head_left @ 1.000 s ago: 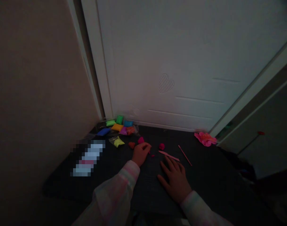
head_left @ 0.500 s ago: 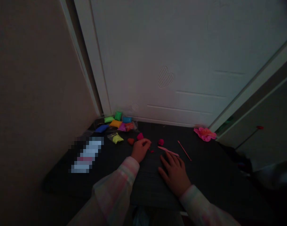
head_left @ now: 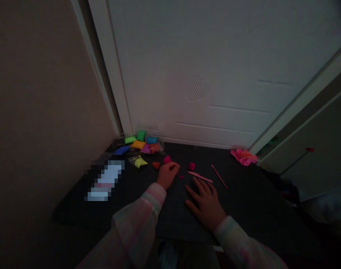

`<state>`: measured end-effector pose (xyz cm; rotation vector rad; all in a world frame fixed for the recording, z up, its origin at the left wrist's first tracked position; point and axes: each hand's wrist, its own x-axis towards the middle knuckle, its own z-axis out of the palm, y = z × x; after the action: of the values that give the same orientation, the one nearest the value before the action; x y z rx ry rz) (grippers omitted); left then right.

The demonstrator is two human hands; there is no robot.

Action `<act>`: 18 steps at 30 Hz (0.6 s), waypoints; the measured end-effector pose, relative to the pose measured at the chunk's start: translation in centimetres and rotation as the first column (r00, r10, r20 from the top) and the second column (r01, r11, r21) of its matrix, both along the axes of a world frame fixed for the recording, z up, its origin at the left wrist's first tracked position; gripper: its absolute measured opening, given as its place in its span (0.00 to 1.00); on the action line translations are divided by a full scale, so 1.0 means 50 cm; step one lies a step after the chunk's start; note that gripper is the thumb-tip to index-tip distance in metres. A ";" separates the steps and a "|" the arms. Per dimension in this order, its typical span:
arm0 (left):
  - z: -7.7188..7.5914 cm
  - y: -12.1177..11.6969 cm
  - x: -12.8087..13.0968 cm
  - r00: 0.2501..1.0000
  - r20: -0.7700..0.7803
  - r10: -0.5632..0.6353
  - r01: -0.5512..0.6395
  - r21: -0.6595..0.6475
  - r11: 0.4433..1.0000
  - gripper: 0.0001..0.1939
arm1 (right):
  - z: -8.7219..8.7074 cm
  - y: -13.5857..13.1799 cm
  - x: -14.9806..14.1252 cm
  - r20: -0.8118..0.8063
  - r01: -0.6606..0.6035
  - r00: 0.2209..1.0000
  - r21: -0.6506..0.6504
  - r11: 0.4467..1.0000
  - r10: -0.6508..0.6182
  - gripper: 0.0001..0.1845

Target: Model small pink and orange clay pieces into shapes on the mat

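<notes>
My left hand (head_left: 167, 175) is closed in a pinch low over the dark table. Whatever its fingertips hold, if anything, is hidden. Just beyond it sits a dark pink lump of clay (head_left: 167, 159), with an orange-brown lump (head_left: 156, 165) to the left. A tiny dark pink bit (head_left: 181, 177) lies to the right of the fingertips. My right hand (head_left: 206, 203) rests palm down on the table, fingers spread, holding nothing. Close beyond its fingertips is a flat pink modelling tool (head_left: 200, 176). Behind that tool stands a dark pink ball (head_left: 191, 166), and a thin pink stick (head_left: 219, 176) lies to the right.
Several coloured clay packets (head_left: 138, 144) lie at the back left, with a yellow packet (head_left: 139, 161) nearer. A blurred-out phone-like object (head_left: 106, 181) is on the left. At the back right sits a pink flower shape (head_left: 244, 157). A white door (head_left: 173, 74) borders the black table (head_left: 251, 213).
The view has tilted slightly, so the table appears higher. My right hand has shifted a little left, away from the flat tool. The left hand keeps its pinch in nearly the same place.
</notes>
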<state>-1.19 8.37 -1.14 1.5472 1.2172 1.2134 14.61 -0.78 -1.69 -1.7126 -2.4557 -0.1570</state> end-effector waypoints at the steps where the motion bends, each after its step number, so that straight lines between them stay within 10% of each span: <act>1: 0.000 0.000 0.000 1.000 -0.001 0.001 -0.001 0.001 1.000 0.09 | 0.000 0.000 0.000 -0.003 0.041 0.999 0.007 0.999 -0.041 0.26; 18: 0.000 0.000 0.001 1.000 0.016 0.007 -0.007 -0.001 1.000 0.09 | 0.004 0.000 -0.001 0.017 0.031 0.999 -0.030 0.999 -0.031 0.28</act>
<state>-1.12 8.36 -1.14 1.5304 1.2135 1.2273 14.59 -0.76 -1.48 -1.7695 -2.4561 -0.1380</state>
